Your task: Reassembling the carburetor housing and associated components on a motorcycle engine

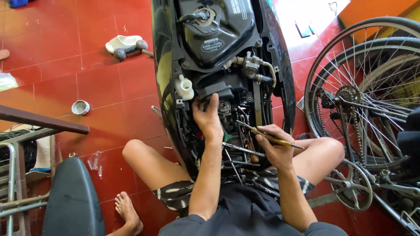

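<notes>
The black scooter stands with its seat off, innards open, right in front of the person sitting on the red floor. A bicycle leans to the right. The left hand reaches into the frame, fingers curled on a black part. The right hand pinches a screwdriver, just beside

Oval white-rimmed label on black tank, white printed label at its top edge
</notes>
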